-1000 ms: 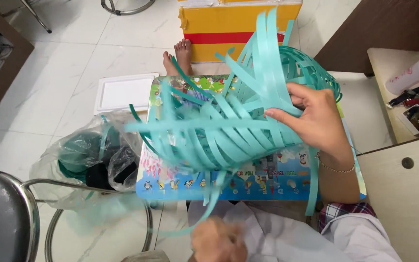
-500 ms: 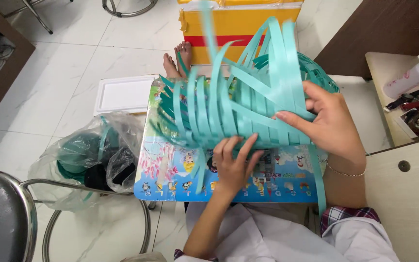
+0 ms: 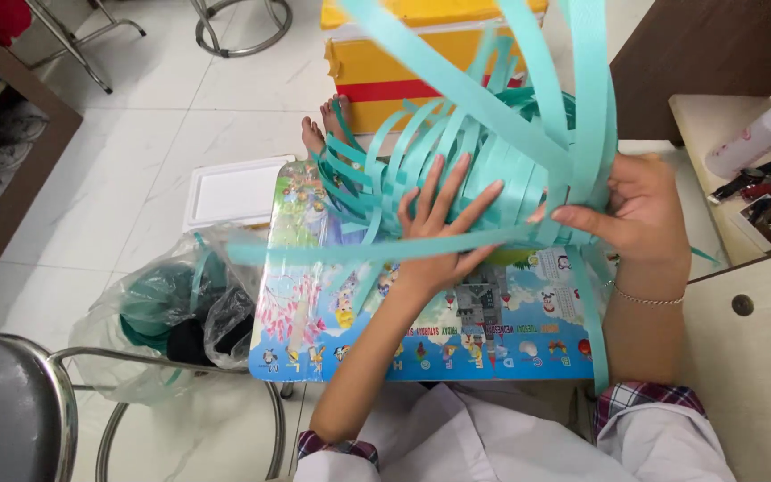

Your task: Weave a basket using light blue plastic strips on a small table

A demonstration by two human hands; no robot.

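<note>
On a colourful picture-printed table [image 3: 493, 339] over pale tiled floor [image 3: 153, 116]: woven teal strips [image 3: 484, 152], left hand [image 3: 435, 232] spread flat against them, right hand [image 3: 626, 219] at 3 o'clock pinching them; plastic bag [image 3: 171, 303] at 9 o'clock.

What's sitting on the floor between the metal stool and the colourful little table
In the head view, a clear plastic bag stuffed with dark teal strips lies between the stool and the picture-printed table.
</note>
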